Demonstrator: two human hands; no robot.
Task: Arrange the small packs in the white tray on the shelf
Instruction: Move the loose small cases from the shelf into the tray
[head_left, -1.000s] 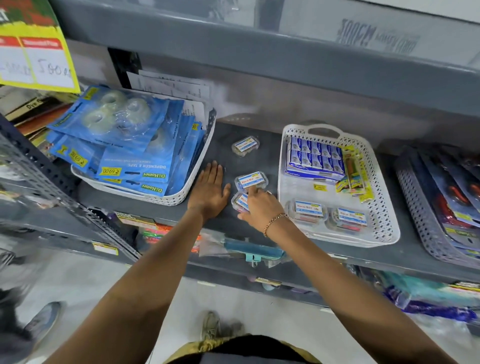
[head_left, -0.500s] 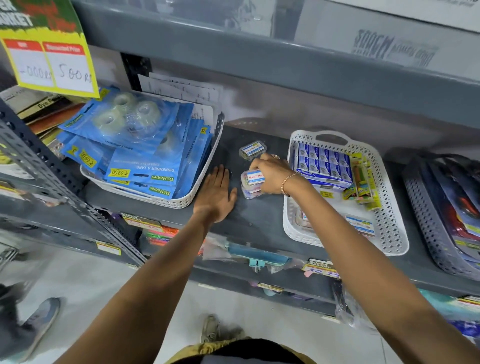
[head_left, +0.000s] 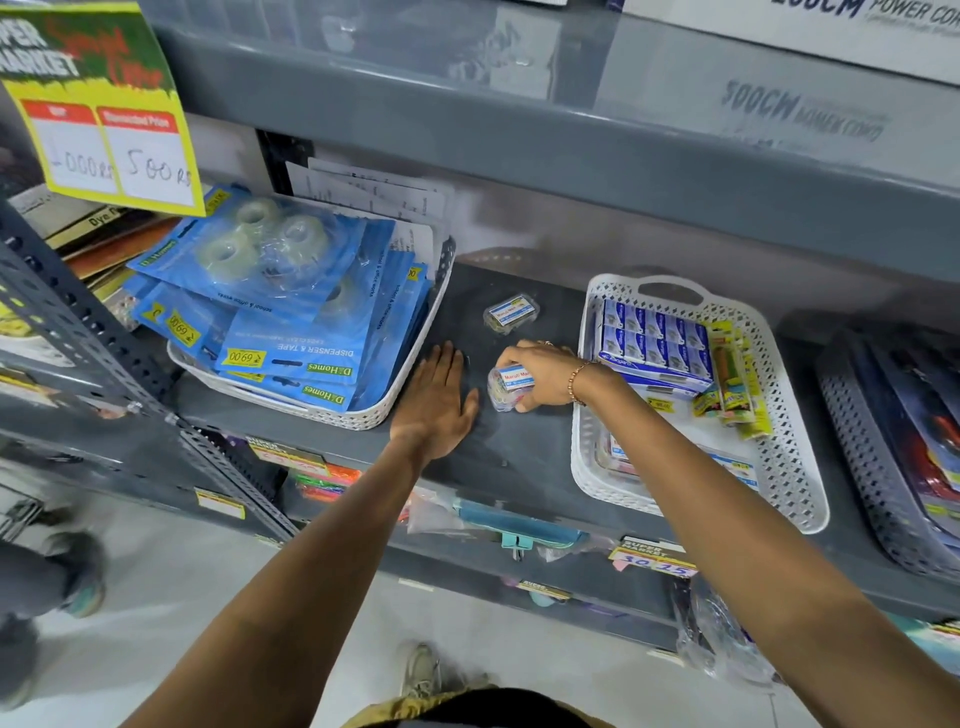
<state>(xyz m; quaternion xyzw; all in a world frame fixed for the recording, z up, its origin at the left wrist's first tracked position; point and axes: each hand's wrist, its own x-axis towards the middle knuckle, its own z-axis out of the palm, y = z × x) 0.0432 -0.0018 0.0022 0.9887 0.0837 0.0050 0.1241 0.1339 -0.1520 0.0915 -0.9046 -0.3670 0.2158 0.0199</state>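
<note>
Right hand (head_left: 540, 375) clamps clear small packs (head_left: 510, 387), white-blue labels, stacked, on grey shelf (head_left: 519, 457) just left of white tray (head_left: 800, 488). Left hand (head_left: 436, 400) flat, fingers spread, holds nothing. Since a second ago: right hand up from shelf front, two packs now gathered. Third pack (head_left: 510, 313) lies alone behind. Tape packs (head_left: 291, 312) in left basket.

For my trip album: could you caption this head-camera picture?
Right hand grips small packs beside the white tray; left hand lies flat on the shelf.
</note>
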